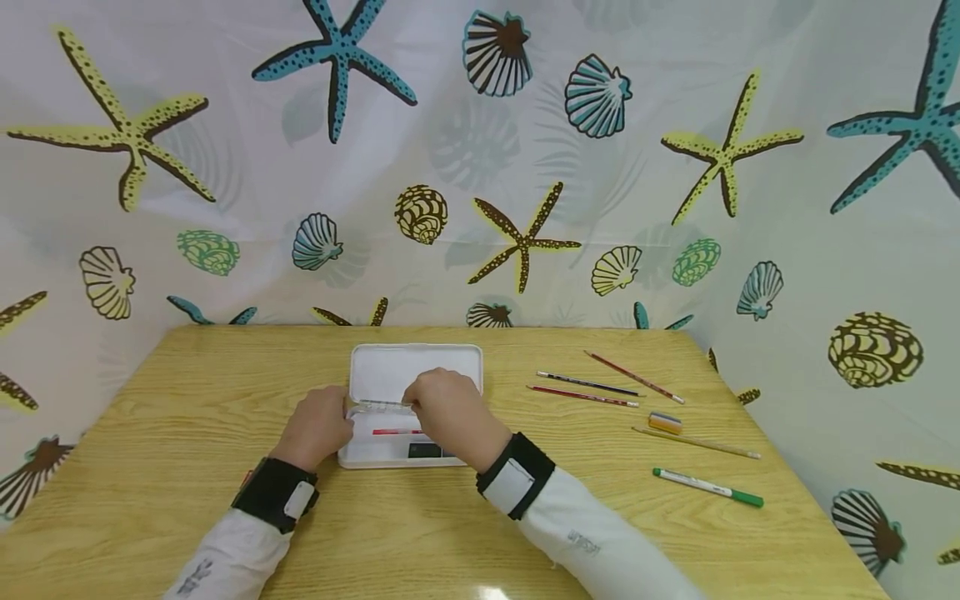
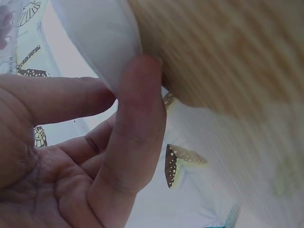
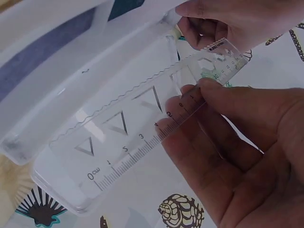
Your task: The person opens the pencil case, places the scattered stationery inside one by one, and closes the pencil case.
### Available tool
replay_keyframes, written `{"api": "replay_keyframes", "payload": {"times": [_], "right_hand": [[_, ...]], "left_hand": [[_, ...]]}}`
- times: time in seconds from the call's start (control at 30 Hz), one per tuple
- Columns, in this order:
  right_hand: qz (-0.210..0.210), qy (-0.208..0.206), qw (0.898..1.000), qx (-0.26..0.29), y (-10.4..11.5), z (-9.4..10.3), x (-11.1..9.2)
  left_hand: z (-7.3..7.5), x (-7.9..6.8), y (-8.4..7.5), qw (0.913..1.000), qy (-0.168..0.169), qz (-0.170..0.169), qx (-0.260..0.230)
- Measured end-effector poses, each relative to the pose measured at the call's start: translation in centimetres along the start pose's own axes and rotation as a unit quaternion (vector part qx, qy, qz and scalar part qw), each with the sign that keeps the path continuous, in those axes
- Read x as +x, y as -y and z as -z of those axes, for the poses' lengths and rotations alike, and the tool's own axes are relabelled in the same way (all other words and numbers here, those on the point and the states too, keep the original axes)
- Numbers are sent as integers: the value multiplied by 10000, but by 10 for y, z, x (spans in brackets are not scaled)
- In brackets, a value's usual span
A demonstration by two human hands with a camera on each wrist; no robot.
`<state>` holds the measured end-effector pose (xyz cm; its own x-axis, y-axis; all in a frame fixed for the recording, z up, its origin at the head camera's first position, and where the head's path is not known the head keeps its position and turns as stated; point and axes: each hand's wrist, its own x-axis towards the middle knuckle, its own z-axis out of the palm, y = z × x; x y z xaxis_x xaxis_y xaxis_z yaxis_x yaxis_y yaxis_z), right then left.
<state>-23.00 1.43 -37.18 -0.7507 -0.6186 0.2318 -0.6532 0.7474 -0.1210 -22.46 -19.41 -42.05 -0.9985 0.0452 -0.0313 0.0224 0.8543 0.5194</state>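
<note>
A white pencil case (image 1: 360,454) lies opened out on the table in the head view, its lid (image 1: 408,371) folded back. My left hand (image 1: 315,425) pinches its left edge between thumb and finger; the left wrist view shows the case's white rim (image 2: 107,42) there. Between the thumb and fingers of my right hand (image 1: 453,412) is a clear plastic ruler (image 3: 128,123) with triangular cut-outs and a wavy edge. It is held over the case, roughly along the hinge. Inside the case are a thin red item (image 1: 392,432) and a dark block (image 1: 424,451), partly hidden by my right hand.
On the table to the right lie a dark pencil (image 1: 588,383), two red pencils, one nearer (image 1: 581,396) and one farther (image 1: 633,377), and a yellowish pencil (image 1: 701,443). Beside that is a small orange-and-blue block (image 1: 665,422). A green-capped marker (image 1: 708,487) lies nearest. Patterned cloth hangs behind.
</note>
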Motion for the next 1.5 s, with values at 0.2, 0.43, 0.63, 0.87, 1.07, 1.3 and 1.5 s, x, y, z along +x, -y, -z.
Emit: {"api": "replay_keyframes", "payload": {"times": [0.2,0.43,0.63,0.87,1.07,1.3,1.5], "right_hand": [[5,123,9999,27,-3,-12,8],[72,314,9995,4,-6,-19,17],[58,541,9985,-48,-6,-24,22],[34,730,9973,23,-9,-31,27],[37,752,9972,-35,-11,-37,29],[16,883,9961,-89,-10,-39,30],[78,939,9955,-108,-8,-38,28]], "left_hand": [[-2,2,0,10000,-14,18,29],[-1,2,0,10000,17,60,31],[0,1,-1,10000,22,50,43],[1,1,-1,10000,5,74,47],[1,0,-1,9999,31,119,54],[2,-1,-1,9999,50,100,-8],[3,-1,-2,9999,101,107,-2]]}}
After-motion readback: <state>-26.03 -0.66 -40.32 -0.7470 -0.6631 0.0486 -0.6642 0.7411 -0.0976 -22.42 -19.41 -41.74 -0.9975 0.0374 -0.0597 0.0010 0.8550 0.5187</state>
